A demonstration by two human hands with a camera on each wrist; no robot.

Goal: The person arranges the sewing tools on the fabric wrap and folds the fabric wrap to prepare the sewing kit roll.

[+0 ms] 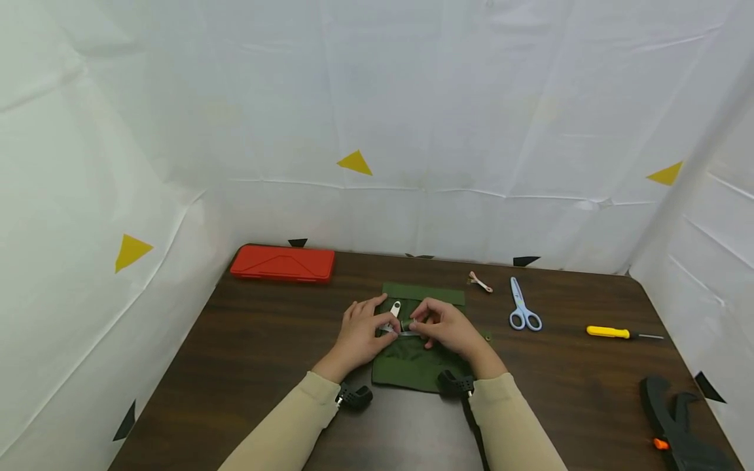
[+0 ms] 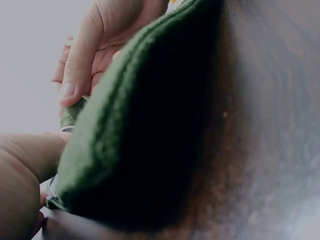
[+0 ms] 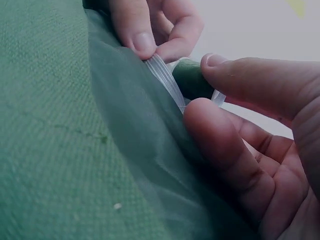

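A green fabric sewing kit [image 1: 406, 373] lies unfolded on the table, with a clear elastic band [image 3: 166, 80] along its mesh pocket. My left hand [image 1: 360, 333] rests over its left side, thumb and finger pinching the band. From the right, my right hand [image 1: 450, 328] holds a small spool of green thread [image 3: 192, 80] between thumb and fingers, at the band. Whether the spool sits under the band is hard to tell. Just beyond my left fingers is a white flat piece with a hole [image 1: 396, 307]. In the left wrist view the raised fabric edge hides much.
A red case [image 1: 283, 263] lies at the back left. To the right are a small clip [image 1: 480, 282], light-blue scissors [image 1: 520, 307], a yellow-handled screwdriver [image 1: 612, 332] and a black clamp-like tool [image 1: 677, 425] with an orange part. White sheeting [image 1: 412, 98] surrounds the table.
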